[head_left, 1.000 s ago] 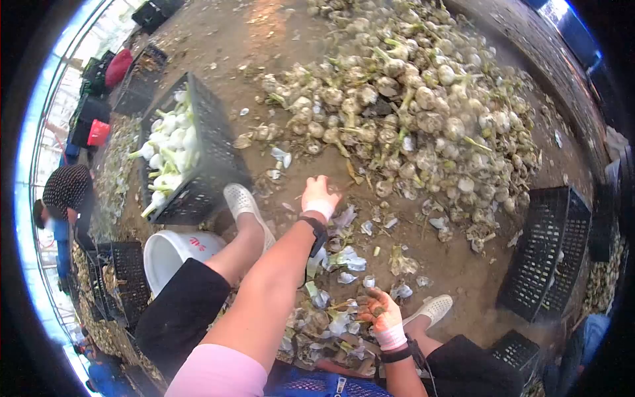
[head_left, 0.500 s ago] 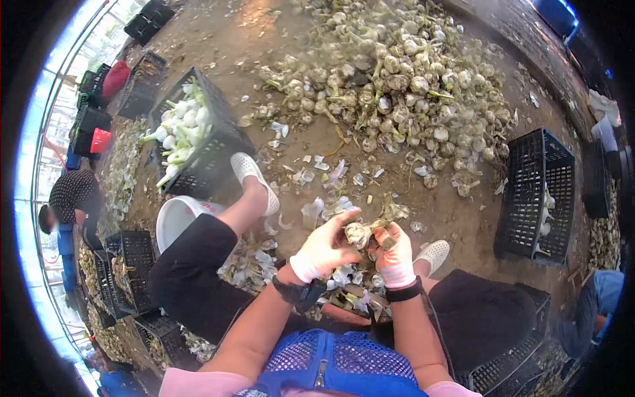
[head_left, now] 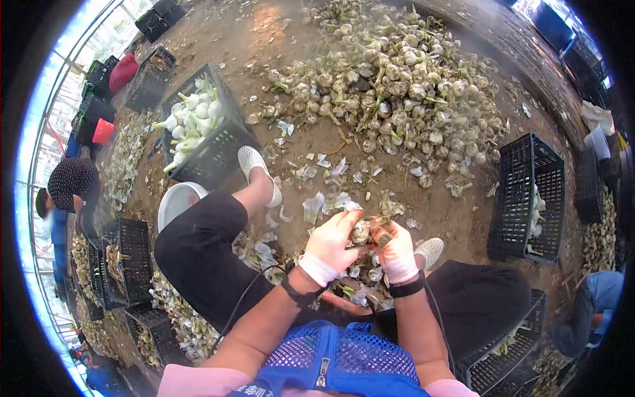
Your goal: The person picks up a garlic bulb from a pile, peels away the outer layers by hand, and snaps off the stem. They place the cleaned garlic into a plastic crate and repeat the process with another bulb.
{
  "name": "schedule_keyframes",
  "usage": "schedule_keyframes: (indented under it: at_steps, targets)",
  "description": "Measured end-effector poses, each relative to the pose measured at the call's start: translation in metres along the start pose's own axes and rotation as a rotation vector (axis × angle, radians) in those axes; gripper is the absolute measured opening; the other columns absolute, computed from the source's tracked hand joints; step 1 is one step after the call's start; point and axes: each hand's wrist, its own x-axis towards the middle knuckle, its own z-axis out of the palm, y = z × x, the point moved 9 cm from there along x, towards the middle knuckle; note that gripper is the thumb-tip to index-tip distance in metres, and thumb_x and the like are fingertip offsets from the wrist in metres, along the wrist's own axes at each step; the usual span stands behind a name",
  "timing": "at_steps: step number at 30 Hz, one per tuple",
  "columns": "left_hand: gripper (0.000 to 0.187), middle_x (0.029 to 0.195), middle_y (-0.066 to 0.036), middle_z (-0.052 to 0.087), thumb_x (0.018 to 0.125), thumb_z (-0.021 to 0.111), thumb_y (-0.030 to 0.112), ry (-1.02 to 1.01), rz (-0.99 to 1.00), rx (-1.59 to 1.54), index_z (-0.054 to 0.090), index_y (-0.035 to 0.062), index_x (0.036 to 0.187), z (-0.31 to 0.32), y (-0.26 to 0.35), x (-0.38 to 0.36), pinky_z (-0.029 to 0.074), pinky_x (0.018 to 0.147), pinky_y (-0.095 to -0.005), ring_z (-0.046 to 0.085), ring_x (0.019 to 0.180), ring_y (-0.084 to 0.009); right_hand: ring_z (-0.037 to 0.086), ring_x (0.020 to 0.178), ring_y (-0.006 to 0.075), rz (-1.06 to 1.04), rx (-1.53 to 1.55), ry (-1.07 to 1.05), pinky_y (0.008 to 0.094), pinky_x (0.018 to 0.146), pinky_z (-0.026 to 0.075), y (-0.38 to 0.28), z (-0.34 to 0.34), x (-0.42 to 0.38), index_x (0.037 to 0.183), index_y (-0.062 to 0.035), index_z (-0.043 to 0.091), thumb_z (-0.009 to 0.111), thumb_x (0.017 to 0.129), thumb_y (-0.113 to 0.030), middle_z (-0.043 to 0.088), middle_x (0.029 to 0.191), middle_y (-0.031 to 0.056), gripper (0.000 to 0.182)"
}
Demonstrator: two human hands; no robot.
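Note:
A garlic bulb [head_left: 360, 231] with dirty outer skin is between my two gloved hands, over the ground in front of my lap. My left hand [head_left: 331, 242] curls around its left side, thumb below and fingers above. From the other side my right hand [head_left: 397, 251] pinches it, with something brown at the fingertips. Loose garlic skins [head_left: 357, 281] lie below my hands, between my legs. Beyond them, a large heap of unpeeled garlic [head_left: 397, 86] spreads over the dirt floor.
At the left stands a black crate [head_left: 221, 149] of cleaned white garlic, with a white bucket [head_left: 178, 205] beside my knee. Another crate [head_left: 529, 198] at the right holds a few white bulbs. People [head_left: 71, 185] bend over at the far left and at the right edge.
My left hand has closed in around the garlic bulb, which is now more covered by fingers. The whole view has shifted slightly.

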Motion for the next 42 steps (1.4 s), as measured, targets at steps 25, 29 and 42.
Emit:
schedule_keyframes:
  at_steps: [25, 29, 42]
  targets:
    - [0.054, 0.103, -0.007, 0.055, 0.085, 0.057, 0.036, 0.041, -0.227, -0.782, 0.044, 0.0009, 0.125, 0.018, -0.031, 0.006, 0.049, 0.064, -0.0243, 0.057, 0.081, -0.0143, 0.059, 0.08, 0.0127, -0.258, -0.165, 0.25, 0.0281, 0.065, 0.049, 0.032, -0.046, 0.017, 0.097, 0.0004, 0.059, 0.054, 0.079, 0.004, 0.062, 0.09, 0.0055, 0.019]
    - [0.073, 0.119, -0.011, 0.047, 0.071, 0.068, 0.016, 0.032, -0.092, -0.6, 0.034, -0.0015, 0.133, 0.019, 0.016, -0.008, 0.042, 0.091, -0.0308, 0.049, 0.107, -0.0197, 0.059, 0.096, 0.0181, -0.235, -0.479, 0.268, 0.027, 0.081, 0.045, -0.013, -0.018, 0.001, 0.113, 0.0011, 0.056, 0.047, 0.073, 0.005, 0.065, 0.103, 0.012, 0.041]
    - [0.076, 0.121, -0.013, 0.05, 0.082, 0.056, 0.053, 0.124, 0.03, -1.042, 0.036, -0.0036, 0.128, -0.026, 0.0, -0.01, 0.044, 0.088, -0.0333, 0.056, 0.1, -0.0195, 0.06, 0.077, 0.0204, 0.014, -0.098, 0.11, 0.0355, 0.074, 0.05, -0.04, 0.004, -0.011, 0.099, 0.0016, 0.053, 0.054, 0.08, -0.008, 0.062, 0.092, 0.0123, 0.021]
